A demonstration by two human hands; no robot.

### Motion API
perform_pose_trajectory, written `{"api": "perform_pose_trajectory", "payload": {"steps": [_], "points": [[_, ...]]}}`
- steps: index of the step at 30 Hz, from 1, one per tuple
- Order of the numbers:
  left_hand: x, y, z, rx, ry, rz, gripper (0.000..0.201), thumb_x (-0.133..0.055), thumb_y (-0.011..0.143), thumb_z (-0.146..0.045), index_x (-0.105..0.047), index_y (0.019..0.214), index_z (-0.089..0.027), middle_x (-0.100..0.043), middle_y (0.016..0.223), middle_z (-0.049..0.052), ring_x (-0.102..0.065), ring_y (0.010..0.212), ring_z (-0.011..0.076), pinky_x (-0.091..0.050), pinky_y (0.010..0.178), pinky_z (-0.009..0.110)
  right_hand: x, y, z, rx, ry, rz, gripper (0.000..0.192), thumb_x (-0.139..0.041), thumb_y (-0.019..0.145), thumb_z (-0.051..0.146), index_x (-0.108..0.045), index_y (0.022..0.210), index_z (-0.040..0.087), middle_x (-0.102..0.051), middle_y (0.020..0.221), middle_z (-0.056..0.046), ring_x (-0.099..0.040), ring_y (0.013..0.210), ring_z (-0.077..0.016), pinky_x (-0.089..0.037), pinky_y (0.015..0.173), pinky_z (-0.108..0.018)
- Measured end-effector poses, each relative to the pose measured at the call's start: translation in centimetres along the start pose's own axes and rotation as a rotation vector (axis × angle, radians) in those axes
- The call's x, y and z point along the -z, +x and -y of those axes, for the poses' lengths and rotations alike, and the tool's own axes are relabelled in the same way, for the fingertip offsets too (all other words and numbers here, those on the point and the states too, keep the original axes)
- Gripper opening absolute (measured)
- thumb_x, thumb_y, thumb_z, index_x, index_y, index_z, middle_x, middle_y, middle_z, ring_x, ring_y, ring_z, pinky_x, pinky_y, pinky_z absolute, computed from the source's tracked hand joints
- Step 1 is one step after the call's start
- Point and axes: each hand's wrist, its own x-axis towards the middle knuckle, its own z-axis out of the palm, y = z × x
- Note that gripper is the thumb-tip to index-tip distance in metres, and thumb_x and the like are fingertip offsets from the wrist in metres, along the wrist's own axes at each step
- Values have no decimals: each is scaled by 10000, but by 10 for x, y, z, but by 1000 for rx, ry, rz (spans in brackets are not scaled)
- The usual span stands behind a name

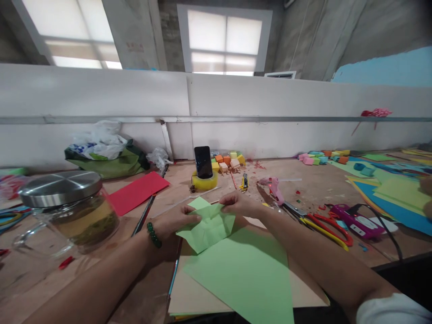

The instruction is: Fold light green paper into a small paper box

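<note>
My left hand [175, 221] and my right hand [240, 203] both pinch a small folded piece of light green paper [207, 227], held just above the table between them. The left pinches its left edge and the right its upper right corner. A green bead bracelet [154, 235] circles my left wrist. Under the folded piece lies a large flat sheet of light green paper [246, 274] on a tan board [195, 292].
A lidded glass jar with tea [69, 211] stands at left, a red sheet [138, 191] behind it. A phone leans on a yellow tape roll [204, 173]. Foam cubes [227, 161], a pink glue gun [275, 189], red scissors [329, 225] and coloured sheets [394, 193] fill the right.
</note>
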Motion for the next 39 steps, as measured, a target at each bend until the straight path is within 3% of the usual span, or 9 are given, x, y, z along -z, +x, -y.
{"api": "perform_pose_trajectory", "payload": {"steps": [5,8,10,13,17,21,26,30,39], "points": [[-6,0,2,-69,82,-62,219,-707,575,-329,-592,505,-156,-498,449,-48,-408,441,84,-308,446,205,-3,-2,1,-42,-46,33,317,-774,604,324,-733,859,141,-693,723,-7,-581,613,-113,-442,566,-214],[-11,0,2,-85,74,-76,130,-674,569,-277,-643,569,-150,-515,452,-51,-424,434,85,-326,443,202,-11,-1,0,-73,-48,-27,271,-787,559,318,-719,750,137,-651,625,12,-539,540,-103,-402,501,-205],[-11,0,1,-64,13,-96,206,-679,539,-261,-689,709,-143,-576,510,-43,-474,458,97,-357,457,202,-14,-1,0,-67,-36,-54,225,-777,550,313,-700,672,141,-611,567,30,-501,503,-90,-363,472,-198],[-10,0,0,-24,-38,-122,231,-694,519,-279,-676,704,-142,-595,539,-29,-488,474,101,-362,459,203,-16,-2,4,-22,-67,-70,214,-757,586,314,-716,718,151,-628,614,29,-522,544,-99,-379,503,-202],[-12,-1,1,-67,73,-98,237,-697,564,-366,-602,548,-150,-488,476,-42,-395,448,81,-277,428,200,-18,-6,8,-14,-156,-60,296,-765,612,346,-750,838,156,-686,731,5,-584,640,-136,-440,584,-226],[-16,-1,5,-189,152,-72,392,-640,668,-512,-584,532,-148,-365,459,-57,-294,445,69,-205,424,209,-23,-6,6,-16,-131,-60,318,-755,600,375,-765,808,134,-656,634,14,-536,553,-115,-410,532,-221],[-15,2,8,-188,80,-67,419,-667,647,-538,-693,686,-122,-535,550,-10,-408,501,91,-310,466,202,-23,-8,10,-24,-156,-26,289,-733,619,378,-762,766,132,-612,577,26,-489,515,-97,-369,487,-204],[-15,0,7,-214,92,-60,398,-669,665,-512,-729,699,-120,-585,560,10,-442,520,107,-342,479,209,-24,-11,14,104,-340,-47,307,-694,693,395,-769,843,139,-656,665,-1,-518,590,-114,-379,527,-203],[-22,-3,7,-246,175,-92,442,-630,688,-541,-711,654,-109,-516,508,-9,-394,498,96,-289,458,210,-33,-12,14,197,-428,-164,148,-629,729,229,-747,718,140,-656,629,-10,-525,580,-107,-367,519,-193]]}}
